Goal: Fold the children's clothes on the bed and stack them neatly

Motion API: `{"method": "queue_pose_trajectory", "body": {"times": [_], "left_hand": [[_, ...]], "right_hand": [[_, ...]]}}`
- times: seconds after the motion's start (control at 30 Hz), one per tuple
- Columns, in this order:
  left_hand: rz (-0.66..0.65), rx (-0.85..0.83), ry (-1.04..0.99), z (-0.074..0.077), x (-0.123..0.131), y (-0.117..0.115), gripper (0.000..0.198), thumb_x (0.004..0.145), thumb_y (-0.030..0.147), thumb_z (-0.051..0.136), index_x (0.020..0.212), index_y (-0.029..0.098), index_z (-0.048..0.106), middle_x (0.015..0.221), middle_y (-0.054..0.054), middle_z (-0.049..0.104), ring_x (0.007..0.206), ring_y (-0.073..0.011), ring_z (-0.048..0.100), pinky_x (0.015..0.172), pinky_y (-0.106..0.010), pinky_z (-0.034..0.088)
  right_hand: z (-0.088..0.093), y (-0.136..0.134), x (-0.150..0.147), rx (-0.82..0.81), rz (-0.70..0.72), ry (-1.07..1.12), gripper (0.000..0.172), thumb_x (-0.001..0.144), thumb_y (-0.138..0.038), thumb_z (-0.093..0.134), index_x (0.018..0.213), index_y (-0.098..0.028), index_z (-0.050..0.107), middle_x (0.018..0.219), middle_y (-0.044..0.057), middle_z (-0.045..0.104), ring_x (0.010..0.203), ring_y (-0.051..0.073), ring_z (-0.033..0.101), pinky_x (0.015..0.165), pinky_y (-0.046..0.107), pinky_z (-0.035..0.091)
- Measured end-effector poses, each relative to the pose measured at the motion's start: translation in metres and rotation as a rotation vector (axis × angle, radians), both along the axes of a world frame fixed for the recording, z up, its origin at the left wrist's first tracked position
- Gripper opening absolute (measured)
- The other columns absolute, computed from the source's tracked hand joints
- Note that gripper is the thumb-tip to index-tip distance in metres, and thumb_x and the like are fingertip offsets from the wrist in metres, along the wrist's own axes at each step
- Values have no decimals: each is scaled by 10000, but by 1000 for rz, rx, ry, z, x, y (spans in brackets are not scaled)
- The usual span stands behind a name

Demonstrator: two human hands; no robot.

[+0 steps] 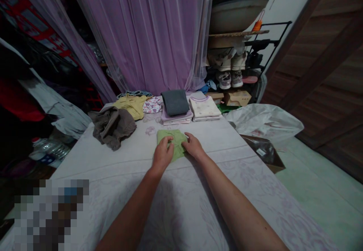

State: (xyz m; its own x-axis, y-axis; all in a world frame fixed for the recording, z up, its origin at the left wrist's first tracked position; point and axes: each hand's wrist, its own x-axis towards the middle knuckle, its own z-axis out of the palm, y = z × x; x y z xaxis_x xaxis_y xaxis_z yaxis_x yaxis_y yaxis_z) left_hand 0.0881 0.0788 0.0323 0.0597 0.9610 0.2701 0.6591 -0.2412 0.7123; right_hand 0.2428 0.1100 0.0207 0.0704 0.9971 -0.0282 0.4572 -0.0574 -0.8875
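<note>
A light green folded garment lies on the bed in front of me. My left hand rests on its left side, thumb and forefinger a little apart. At the garment's right edge is my right hand, with a gap between forefinger and thumb. Neither hand visibly lifts the cloth. Just beyond stands a stack of folded clothes with a dark grey folded piece on top. Beside it is a cream patterned folded pile.
A crumpled brown garment, a yellow garment and a floral cloth lie at the bed's far left. Purple curtains hang behind. Right of the bed are a shoe rack, a clear plastic bag and a box.
</note>
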Motion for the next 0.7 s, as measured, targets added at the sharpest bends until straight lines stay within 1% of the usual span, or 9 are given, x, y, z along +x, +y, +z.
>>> {"method": "queue_pose_trajectory", "body": {"times": [0.1,0.17,0.27,0.37,0.47,0.5,0.57,0.63,0.7], "left_hand": [[-30,15,325,0,-17,10,371,921,283,427,1248,175,563,1421,-120,532,1364,-250,425,1152,-453,292],[-34,-69,510,-3,-21,15,478,938,355,413,1372,167,483,1532,-121,397,1444,-275,290,1183,-495,197],[-48,-168,669,-9,-18,19,615,942,483,384,1469,166,373,1593,-121,267,1478,-290,191,1187,-515,147],[-47,-196,715,-13,-12,19,682,932,553,352,1496,170,336,1603,-126,229,1479,-306,179,1176,-546,147],[-70,-232,733,-8,-13,21,649,937,533,344,1502,214,335,1605,-110,232,1475,-313,191,1161,-586,139],[-88,-250,732,-6,-14,23,620,944,515,335,1500,242,339,1607,-93,233,1475,-311,192,1159,-596,132],[-117,-284,715,-2,-19,28,559,965,475,291,1492,299,350,1613,-53,225,1481,-295,180,1159,-601,113],[-122,-306,696,1,-24,35,532,982,445,232,1486,327,355,1618,-26,210,1489,-272,152,1166,-591,96],[-115,-314,696,0,-26,42,538,988,430,199,1495,319,340,1621,-24,197,1495,-259,129,1170,-580,90]], "right_hand": [[-1,-4,-3,17,-14,-246,588,793,-211,559,1374,-145,504,1080,95,708,962,227,664,874,339,500],[-2,-9,-4,58,-20,-328,594,818,-219,535,1401,-124,472,1162,118,682,1047,231,643,923,330,478],[-1,-17,-7,129,-41,-402,564,837,-198,494,1393,-111,477,1221,137,644,1105,222,609,953,316,461],[2,-24,-9,249,-35,-494,518,854,-184,467,1368,-140,516,1327,146,577,1189,236,553,994,345,433],[5,-29,-13,376,134,-583,471,907,-205,432,1367,-182,529,1460,105,485,1373,245,380,1128,426,284],[6,-29,-15,365,194,-608,465,925,-220,419,1378,-194,519,1480,94,467,1399,246,344,1146,463,242],[4,-29,-16,285,269,-649,478,949,-251,395,1419,-201,470,1509,93,431,1409,252,333,1144,523,217],[1,-29,-17,215,290,-674,507,959,-271,380,1458,-188,411,1537,101,382,1410,257,334,1133,549,227],[-2,-28,-16,195,297,-689,519,962,-277,371,1472,-182,388,1552,96,354,1418,257,320,1137,552,219]]}}
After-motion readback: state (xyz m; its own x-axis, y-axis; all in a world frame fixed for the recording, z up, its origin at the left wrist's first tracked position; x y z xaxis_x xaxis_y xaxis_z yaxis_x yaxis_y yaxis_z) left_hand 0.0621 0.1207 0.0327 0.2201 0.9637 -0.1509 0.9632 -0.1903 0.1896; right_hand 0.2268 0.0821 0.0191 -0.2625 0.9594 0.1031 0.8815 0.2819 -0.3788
